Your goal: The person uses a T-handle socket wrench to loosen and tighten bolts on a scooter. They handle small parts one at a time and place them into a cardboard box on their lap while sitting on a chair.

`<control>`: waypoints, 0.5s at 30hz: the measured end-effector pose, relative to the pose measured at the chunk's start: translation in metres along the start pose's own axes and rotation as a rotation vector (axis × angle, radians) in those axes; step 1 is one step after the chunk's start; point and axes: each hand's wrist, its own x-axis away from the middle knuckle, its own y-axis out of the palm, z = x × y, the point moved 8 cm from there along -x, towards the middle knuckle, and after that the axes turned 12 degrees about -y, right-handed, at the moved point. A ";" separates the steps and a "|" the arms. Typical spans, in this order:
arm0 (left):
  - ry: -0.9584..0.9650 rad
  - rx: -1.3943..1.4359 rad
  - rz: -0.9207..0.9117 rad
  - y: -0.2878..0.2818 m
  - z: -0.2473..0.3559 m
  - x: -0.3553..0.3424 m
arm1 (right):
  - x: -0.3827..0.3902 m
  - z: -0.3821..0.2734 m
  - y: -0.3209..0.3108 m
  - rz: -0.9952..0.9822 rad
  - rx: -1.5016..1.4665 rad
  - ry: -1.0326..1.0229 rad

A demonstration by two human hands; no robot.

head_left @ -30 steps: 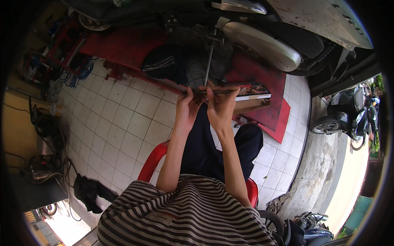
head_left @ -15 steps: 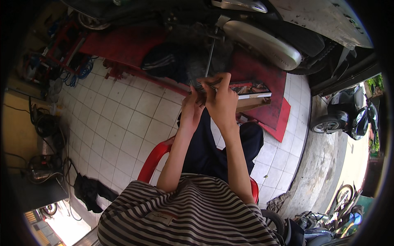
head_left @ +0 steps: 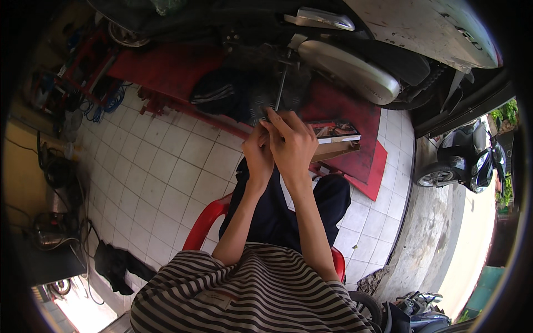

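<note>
My left hand [head_left: 256, 158] and my right hand [head_left: 294, 145] are together above my lap, touching at the fingertips. Both sets of fingers are curled into a pinch; whatever lies between them is hidden behind the knuckles. Just beyond the fingertips a thin metal rod [head_left: 282, 89] slants up toward the underside of a motorcycle with a silver engine-side cover [head_left: 351, 73]. Close by my right hand sits a flat box [head_left: 340, 131] with a dark printed top, over brown cardboard [head_left: 336, 151].
The motorcycle stands over a red platform [head_left: 161, 65]. A dark cloth-like thing with white stripes [head_left: 214, 94] lies at its edge. I sit on a red chair [head_left: 206, 221] on white tiles. Blue hose [head_left: 114, 100] coils at the left; a parked scooter [head_left: 463, 158] stands outside at the right.
My right fingers have curled down from a raised position, and both hands have drawn closer together. The dark item glimpsed between them is now covered. The view has shifted slightly.
</note>
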 end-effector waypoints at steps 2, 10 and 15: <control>-0.036 0.201 -0.015 0.002 0.000 -0.004 | -0.004 0.001 -0.002 0.046 -0.043 -0.081; -0.324 0.645 -0.164 0.023 -0.003 -0.001 | 0.115 0.092 0.035 0.214 -0.942 0.862; -0.328 0.601 -0.123 0.018 -0.027 -0.004 | 0.097 0.082 0.025 0.375 -1.050 0.844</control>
